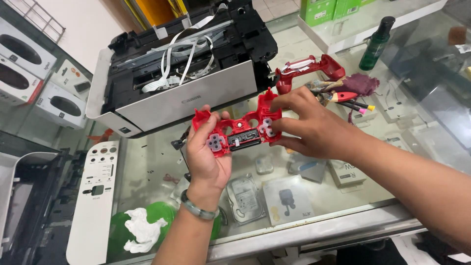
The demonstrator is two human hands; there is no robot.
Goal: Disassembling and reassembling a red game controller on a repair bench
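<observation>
- Fingers of both hands close around a red game controller shell [239, 128], held inside-up above a glass counter [314, 196], just in front of an opened printer [181, 68].
- Left hand [208, 152] cups the shell's left grip from below, thumb curled over the edge beside a grey rubber button pad [216, 142].
- Right hand [314, 128] pinches the right side, fingertips pressing near a second grey pad [267, 126].
- Risk, as a judgement: the loose-looking rubber pads could slip out if the shell tilts, and small parts could drop among the clutter on the glass.
- Behind the hands lie the matching red back shell [309, 68], a few small tools [351, 100] and a green spray bottle [376, 43].
- Left of the counter, a white printer panel [95, 196] leans by a green bowl holding crumpled tissue [140, 228].
- Hard to make out: the right palm hides the shell's right grip, and items under the glass blur with reflections.
</observation>
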